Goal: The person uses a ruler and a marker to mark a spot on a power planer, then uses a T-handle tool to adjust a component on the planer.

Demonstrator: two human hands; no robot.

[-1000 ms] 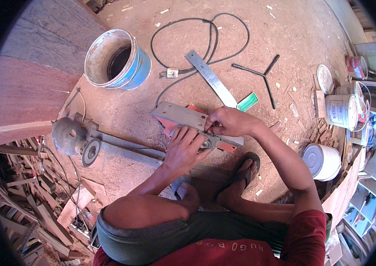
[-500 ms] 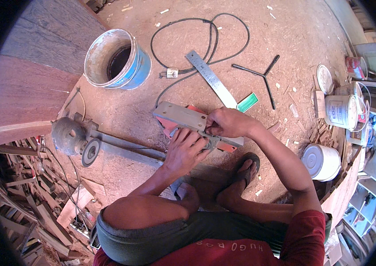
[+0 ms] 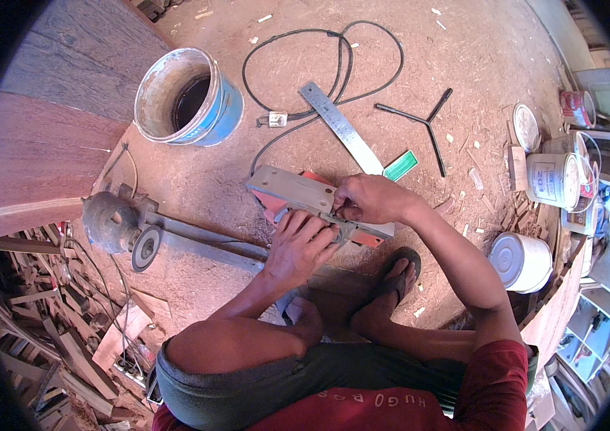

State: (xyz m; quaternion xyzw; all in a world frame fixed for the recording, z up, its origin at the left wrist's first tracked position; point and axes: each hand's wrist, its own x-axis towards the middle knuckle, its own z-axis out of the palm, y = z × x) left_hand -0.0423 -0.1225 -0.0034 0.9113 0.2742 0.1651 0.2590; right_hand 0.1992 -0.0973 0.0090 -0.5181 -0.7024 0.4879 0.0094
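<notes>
In the head view, a blue bucket [image 3: 223, 118] stands beyond and to the left of both grips, its pale inner wall stained; something dark sits inside, perhaps liquid, though shadow makes that uncertain. Well to the right of the right grip [image 3: 342, 205], a white lidded tub [image 3: 520, 262] stands nearer the person, its contents hidden. Beyond it are a white pail [image 3: 553, 179] with a wire handle and a red can [image 3: 576, 108].

The electric hand planer [image 3: 294, 188], sole plate up, is under both grips. The left grip [image 3: 312, 233] grasps its near side. The right grip has its fingers bent together at the middle of the sole; whether they pinch anything I cannot tell, since the knuckles block the sight.

Just beyond the right grip lies a try square [image 3: 344, 133] with a green stock, its blade over the planer's looped black cord [image 3: 384, 86]. A black three-armed wrench [image 3: 430, 122] lies further right. Left of the left grip is a motor [image 3: 111, 219] with a grinding wheel [image 3: 147, 249]; wood offcuts [image 3: 78, 359] heap nearer the person.
</notes>
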